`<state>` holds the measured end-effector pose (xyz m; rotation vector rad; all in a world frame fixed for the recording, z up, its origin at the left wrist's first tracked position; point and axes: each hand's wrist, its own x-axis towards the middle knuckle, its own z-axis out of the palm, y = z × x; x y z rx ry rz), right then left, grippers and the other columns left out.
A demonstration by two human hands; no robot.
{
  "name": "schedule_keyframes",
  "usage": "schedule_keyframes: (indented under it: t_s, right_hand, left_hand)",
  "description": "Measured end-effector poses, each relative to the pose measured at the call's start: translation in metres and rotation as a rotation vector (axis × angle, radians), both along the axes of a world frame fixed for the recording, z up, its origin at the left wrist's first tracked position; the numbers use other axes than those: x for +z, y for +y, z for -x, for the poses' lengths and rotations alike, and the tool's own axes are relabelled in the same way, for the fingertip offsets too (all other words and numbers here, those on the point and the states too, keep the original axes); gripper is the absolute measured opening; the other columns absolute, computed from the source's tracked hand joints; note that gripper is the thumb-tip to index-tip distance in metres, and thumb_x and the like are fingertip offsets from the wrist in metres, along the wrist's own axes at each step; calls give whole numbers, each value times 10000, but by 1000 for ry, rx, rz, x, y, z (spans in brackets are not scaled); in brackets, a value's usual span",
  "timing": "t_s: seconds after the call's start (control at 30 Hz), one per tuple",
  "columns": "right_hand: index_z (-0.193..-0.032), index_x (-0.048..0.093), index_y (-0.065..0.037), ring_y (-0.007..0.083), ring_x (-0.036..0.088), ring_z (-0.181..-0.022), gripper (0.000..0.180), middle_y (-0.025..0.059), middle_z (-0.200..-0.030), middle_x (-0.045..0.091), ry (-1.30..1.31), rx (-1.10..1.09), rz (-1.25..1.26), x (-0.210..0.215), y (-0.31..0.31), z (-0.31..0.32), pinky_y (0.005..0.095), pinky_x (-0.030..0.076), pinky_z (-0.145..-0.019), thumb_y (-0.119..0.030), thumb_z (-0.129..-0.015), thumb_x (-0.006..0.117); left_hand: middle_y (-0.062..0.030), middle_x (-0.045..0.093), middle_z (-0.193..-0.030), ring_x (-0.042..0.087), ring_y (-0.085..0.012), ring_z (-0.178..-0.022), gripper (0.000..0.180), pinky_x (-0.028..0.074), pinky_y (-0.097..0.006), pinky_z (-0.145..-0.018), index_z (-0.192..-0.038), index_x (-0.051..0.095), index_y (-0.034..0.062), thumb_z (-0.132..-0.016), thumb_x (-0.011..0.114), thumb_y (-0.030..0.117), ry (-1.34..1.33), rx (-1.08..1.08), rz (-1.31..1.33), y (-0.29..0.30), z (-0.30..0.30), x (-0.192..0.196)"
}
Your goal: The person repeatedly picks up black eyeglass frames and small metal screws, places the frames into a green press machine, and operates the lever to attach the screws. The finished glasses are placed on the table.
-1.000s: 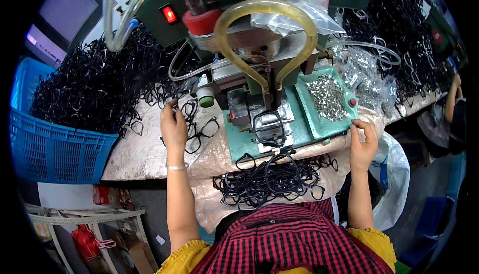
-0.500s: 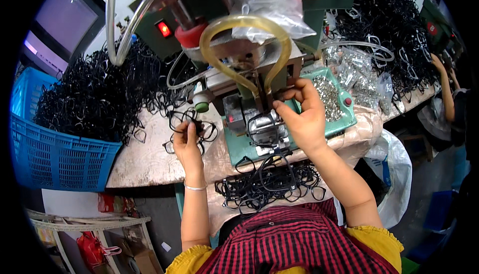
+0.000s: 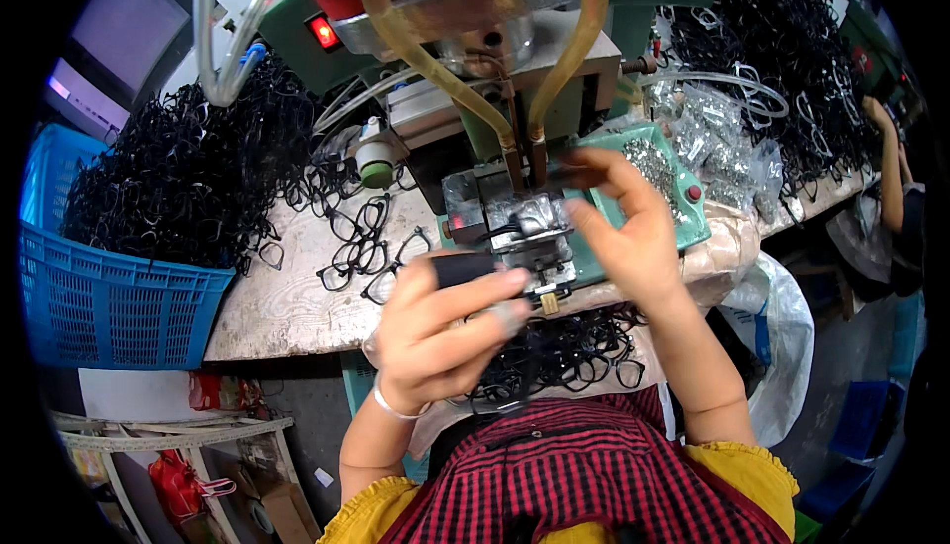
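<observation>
Your left hand (image 3: 440, 331) has its fingers curled around a black eyeglass frame (image 3: 463, 269), holding it just in front of the metal clamp (image 3: 524, 232) of the green bench machine (image 3: 554, 148). Your right hand (image 3: 633, 232) is at the clamp's right side, fingers partly bent with the tips against it; whether it grips anything, you cannot tell. Behind the right hand, on the machine's green tray (image 3: 683, 193), lie small silver parts. Left of the machine, loose black frames (image 3: 361, 242) lie on the worn bench top (image 3: 287, 296), and further left a blue basket (image 3: 109, 296) is heaped with more. Below the clamp, a pile of frames (image 3: 574, 351) rests in your lap.
</observation>
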<state>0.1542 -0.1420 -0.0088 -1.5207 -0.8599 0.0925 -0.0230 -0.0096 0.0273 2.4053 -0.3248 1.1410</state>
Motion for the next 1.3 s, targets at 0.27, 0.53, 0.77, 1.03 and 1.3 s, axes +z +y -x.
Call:
schedule_keyframes:
  t_s: [0.27,0.53,0.77,1.03,1.3]
  right_hand:
    - [-883,741,-59,376,534,-1240,161,199,-1196,648,-509,-538,543,-85,-45,-73,456,428,-1029,-142,-745,753]
    - [-918,723,-42,281,649,-1024,116,132,-1041,705,-309,-525,237,-87,-43,-75,369,489,-910,-91,-814,707]
    - [-1040,701,-12,85,615,-876,127,32,-957,697,397,-412,-269,-100,-59,-78,212,479,-814,-51,-923,670]
    - [-980,739,-18,109,642,-857,133,41,-940,726,165,-349,-53,-80,-9,-60,241,483,-796,-48,-853,716]
    - [-921,716,-8,200,640,-884,116,83,-911,686,-217,-602,218,-94,-125,-53,301,479,-830,8,-807,702]
  left_hand:
    - [-52,729,-1082,568,-220,-687,238,538,-455,-852,-909,755,115,-672,751,98,74,-83,-170,4,-27,-20]
    - [-74,693,-1193,666,-270,-976,364,491,-466,-977,-1078,720,152,-726,764,75,162,61,-164,-6,-4,-21]
    - [-66,662,-946,565,-254,-862,156,408,-376,-764,-825,723,74,-693,762,2,182,757,-228,62,41,0]
    - [-75,589,-848,579,-264,-795,42,447,-355,-678,-776,666,77,-747,644,57,524,594,-334,134,30,-112]
    - [-30,606,-770,597,-137,-572,75,414,-223,-439,-905,562,102,-926,617,150,-60,469,1422,210,131,-105]
